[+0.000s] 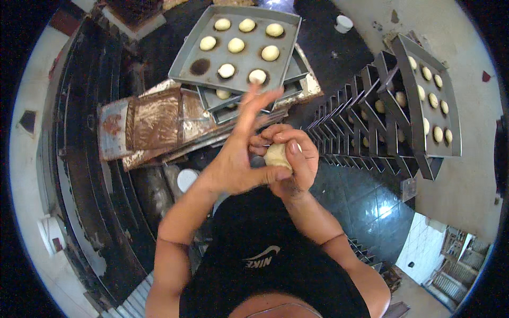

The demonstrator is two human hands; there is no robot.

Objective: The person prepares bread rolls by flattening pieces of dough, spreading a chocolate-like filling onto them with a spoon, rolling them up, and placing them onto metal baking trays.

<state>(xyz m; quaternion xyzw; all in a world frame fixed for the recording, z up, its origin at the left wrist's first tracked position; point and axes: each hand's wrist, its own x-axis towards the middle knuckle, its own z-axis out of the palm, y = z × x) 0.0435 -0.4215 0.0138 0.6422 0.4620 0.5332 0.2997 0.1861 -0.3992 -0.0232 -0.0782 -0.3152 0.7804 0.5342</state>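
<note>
In the head view, a piece of dough [278, 157] is held in the air just beyond the black shirt [228, 238]. It is cupped by the right hand [303, 168], whose grip is curled round it, with the fingers bent along the far side and the thumb laid against it. At the left hand [230, 164] the grip is spread: the fingers are stretched upward and blurred, while the thumb is set against the near edge of the dough. How hard it is pressed by that thumb cannot be told.

The dough is judged to be light, soft and easily dented, perhaps a little tacky; it is best taken low around its sides in a cupped palm, with slight pressure, and pinching is best avoided.

Beyond the hands, a grey metal tray [249, 61] is laid over other trays, with eight pale dough balls [236, 45] and a dark round patch [200, 66] on it. Beneath, a brown-smeared surface [159, 122] is seen. To the right, many more trays are stacked, and further balls are borne by the top one [452, 116]
</note>
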